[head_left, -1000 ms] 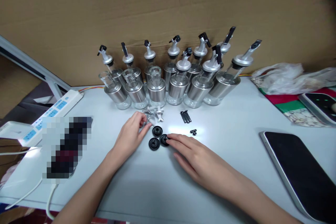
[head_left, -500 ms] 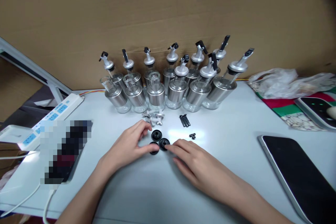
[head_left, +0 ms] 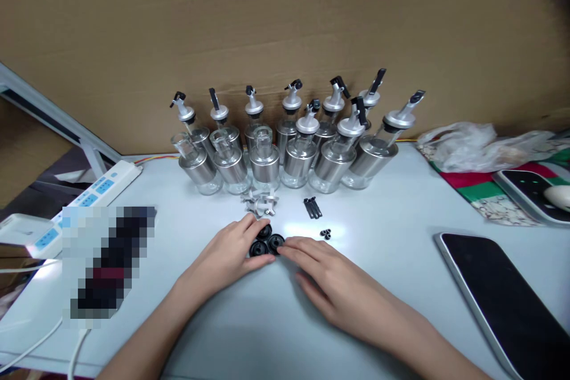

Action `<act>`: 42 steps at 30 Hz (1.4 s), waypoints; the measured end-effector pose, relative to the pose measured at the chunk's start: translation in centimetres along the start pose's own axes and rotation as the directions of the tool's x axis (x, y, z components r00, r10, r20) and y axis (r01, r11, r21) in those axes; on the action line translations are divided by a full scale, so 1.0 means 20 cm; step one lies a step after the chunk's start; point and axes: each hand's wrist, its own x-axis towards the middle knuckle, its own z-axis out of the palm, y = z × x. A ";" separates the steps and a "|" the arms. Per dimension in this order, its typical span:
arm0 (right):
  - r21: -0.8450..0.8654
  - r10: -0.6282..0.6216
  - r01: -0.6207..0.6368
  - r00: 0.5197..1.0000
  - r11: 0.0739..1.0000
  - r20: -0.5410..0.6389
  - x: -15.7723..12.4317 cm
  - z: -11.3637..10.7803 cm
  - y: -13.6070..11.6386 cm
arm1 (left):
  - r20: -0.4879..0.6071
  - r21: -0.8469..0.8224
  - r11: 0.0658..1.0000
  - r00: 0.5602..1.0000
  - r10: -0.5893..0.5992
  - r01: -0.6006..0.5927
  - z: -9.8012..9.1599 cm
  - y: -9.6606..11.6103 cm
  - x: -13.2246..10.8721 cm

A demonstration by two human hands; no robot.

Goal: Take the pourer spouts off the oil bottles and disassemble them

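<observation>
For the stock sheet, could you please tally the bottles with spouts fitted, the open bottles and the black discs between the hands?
Spouted bottles: 9
Open bottles: 3
Black discs: 3
Total: 15

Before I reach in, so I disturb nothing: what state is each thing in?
Three black discs: flat, clustered
Left hand: curved around the discs
Right hand: extended, fingertips at the rightmost disc
Three front-left bottles: upright, open
Three front-right bottles: upright, pourers fitted
Back-row bottles: upright, pourers fitted
Silver parts: loose, heaped
Slim black parts: loose, side by side
Small black pieces: loose, bunched
Large device: screen dark
Plastic bag: crumpled
</observation>
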 end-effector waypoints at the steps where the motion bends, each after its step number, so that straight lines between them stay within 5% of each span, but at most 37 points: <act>1: 0.011 -0.003 0.003 1.000 1.000 -0.003 0.00 0.00 0.00 | -0.008 0.010 1.000 1.000 0.007 -0.007 0.00 0.00 0.00; 7: 0.023 -0.029 0.030 0.999 0.999 -0.043 -0.01 -0.02 0.02 | -0.064 0.058 0.998 0.998 0.016 -0.013 0.00 0.02 -0.01; 10: 0.025 0.009 -0.004 0.976 1.000 -0.216 0.00 -0.05 0.05 | -0.094 0.081 0.997 0.995 0.021 -0.013 0.00 0.04 -0.01; 17: 0.285 0.271 -0.099 0.697 0.953 -0.664 0.05 -0.18 0.08 | -0.273 -0.080 0.995 0.961 0.034 -0.058 -0.07 0.12 -0.02; 22: 0.227 0.133 0.093 0.577 0.969 -0.806 0.18 -0.31 0.00 | -0.517 -0.017 0.994 0.852 0.086 -0.110 -0.22 0.24 0.07; 26: 0.194 0.078 0.193 0.485 0.962 -0.871 0.32 -0.39 -0.06 | -0.590 0.275 0.959 0.800 0.112 0.069 -0.36 0.26 0.23; 32: 0.261 0.149 0.164 0.497 0.951 -0.855 0.52 -0.34 -0.02 | -0.436 0.361 0.924 0.899 0.043 0.130 -0.49 0.10 0.39; 38: 0.382 0.278 0.190 0.417 0.904 -0.865 0.68 -0.27 0.08 | -0.424 0.362 0.925 0.904 0.055 0.113 -0.49 0.06 0.44; 42: 0.400 0.304 0.145 0.438 0.905 -0.846 0.72 -0.26 0.13 | -0.392 0.350 0.933 0.918 0.065 0.084 -0.50 0.06 0.45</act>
